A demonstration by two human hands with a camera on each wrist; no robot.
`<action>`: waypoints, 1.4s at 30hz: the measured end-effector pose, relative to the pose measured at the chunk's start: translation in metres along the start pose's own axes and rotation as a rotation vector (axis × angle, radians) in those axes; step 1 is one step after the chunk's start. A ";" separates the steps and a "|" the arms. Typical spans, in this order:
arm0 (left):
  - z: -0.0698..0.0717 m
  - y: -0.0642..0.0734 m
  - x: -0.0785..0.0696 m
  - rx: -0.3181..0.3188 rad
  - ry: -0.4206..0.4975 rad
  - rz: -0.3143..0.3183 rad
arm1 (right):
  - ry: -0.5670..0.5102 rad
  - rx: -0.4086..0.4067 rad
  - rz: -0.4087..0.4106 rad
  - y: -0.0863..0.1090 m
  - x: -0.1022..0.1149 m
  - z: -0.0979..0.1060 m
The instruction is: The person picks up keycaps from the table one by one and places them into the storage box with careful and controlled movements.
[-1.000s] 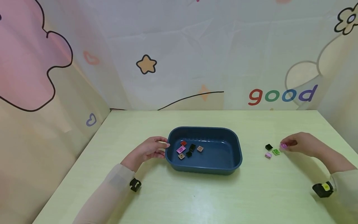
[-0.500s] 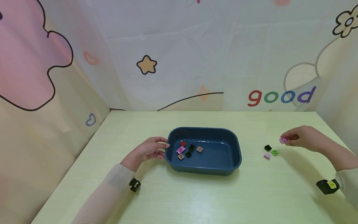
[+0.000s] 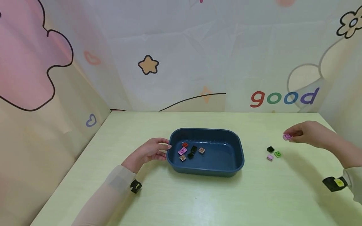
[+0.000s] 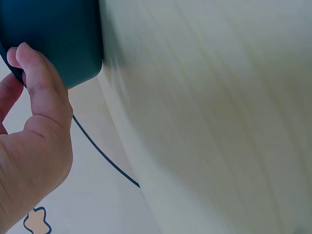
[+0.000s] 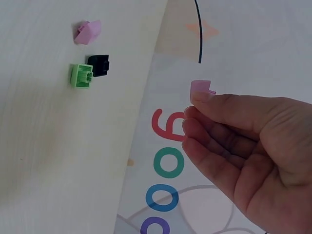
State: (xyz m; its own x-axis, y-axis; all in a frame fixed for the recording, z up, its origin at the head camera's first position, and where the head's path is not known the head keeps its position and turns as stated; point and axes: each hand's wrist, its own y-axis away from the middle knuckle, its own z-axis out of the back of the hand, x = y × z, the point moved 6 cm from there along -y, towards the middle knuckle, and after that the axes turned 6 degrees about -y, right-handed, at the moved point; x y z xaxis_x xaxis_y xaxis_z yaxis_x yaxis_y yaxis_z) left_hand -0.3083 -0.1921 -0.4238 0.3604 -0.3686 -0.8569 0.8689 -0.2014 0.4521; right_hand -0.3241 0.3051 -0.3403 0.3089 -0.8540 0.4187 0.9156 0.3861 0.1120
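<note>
Pink plastic is what I have pinched: a raised keycap (image 5: 200, 88), caught near its edge between the thumb and a forefinger mostly hidden behind it, lifted off the pale green table (image 3: 198, 201). My right hand (image 3: 311, 133) closes no further than that pinch; its other fingers bend loosely below and hold nothing. With so little of the cap covered, I'd judge a light, even squeeze best, since the smooth sides could twist if I bore down near the edge. I'd stay high, too: a black keycap (image 3: 270, 149), a bright green keycap (image 3: 278, 154) and a pale pink keycap (image 3: 270, 158) lie close together on the table, and a dipping wrist could scatter them. My left hand (image 3: 151, 150) touches the left end of the navy tray (image 3: 223, 161), fingers loosely extended and parted; whether any tip hooks over the rim I can't tell. That contact seems enough to steady it, while a harder push might slide it. Inside, mostly toward the left, lie a red keycap (image 3: 185, 145), a larger pink keycap (image 3: 182, 151), two tan keycaps (image 3: 201, 150) and two black keycaps (image 3: 193, 149); anything brought over the rim would call for a low, gentle release.
</note>
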 end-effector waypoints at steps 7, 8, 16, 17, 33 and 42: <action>0.001 -0.001 -0.001 0.004 -0.010 -0.003 | 0.024 0.001 0.019 0.001 0.015 0.005; 0.000 -0.001 -0.001 0.003 -0.011 -0.003 | 0.028 0.001 0.024 0.001 0.018 0.006; 0.001 0.002 -0.004 -0.011 -0.002 -0.004 | 0.050 -0.002 0.063 -0.004 0.048 0.014; 0.002 0.002 -0.003 -0.013 -0.001 -0.003 | 0.044 0.001 0.065 -0.005 0.053 0.014; -0.001 0.003 0.002 -0.001 -0.002 -0.010 | 0.027 0.009 0.211 -0.028 0.117 0.007; 0.000 -0.002 0.001 -0.032 -0.017 -0.004 | 0.018 0.005 0.270 -0.039 0.146 0.007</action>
State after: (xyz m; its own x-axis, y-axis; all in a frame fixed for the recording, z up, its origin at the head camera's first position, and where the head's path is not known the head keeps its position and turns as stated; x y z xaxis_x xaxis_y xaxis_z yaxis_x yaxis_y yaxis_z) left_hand -0.3096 -0.1921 -0.4254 0.3510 -0.3831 -0.8544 0.8809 -0.1742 0.4400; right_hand -0.3169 0.1675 -0.2769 0.5464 -0.7256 0.4183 0.7980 0.6027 0.0031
